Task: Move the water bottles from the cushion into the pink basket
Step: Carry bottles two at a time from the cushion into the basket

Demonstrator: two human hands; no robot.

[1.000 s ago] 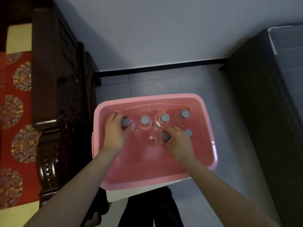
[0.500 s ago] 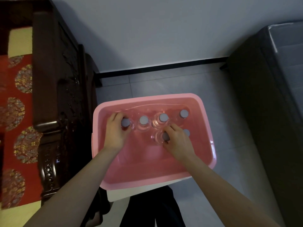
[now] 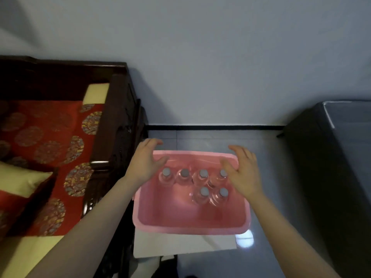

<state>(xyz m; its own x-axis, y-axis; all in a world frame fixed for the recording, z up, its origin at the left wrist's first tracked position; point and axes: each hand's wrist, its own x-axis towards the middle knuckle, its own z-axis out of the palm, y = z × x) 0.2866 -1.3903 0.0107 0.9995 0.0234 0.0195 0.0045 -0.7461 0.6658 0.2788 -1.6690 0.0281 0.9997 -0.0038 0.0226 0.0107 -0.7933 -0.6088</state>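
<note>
The left hand [image 3: 145,159] and right hand [image 3: 242,173] hovered over the pink basket [image 3: 188,229], each grip wide and empty. A vertical withdrawal would spare the bottles [image 3: 202,174].

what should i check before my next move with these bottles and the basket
1. Left hand holds nothing: ok.
2. Right hand holds nothing: ok.
3. Water bottles upright in the pink basket: ok, six caps up.
4. Spare room in the basket: ok, near-left floor is bare.
5. Red cushion free of bottles: cannot tell, partly out of frame.
6. Basket steady on the white box: cannot tell.
</note>
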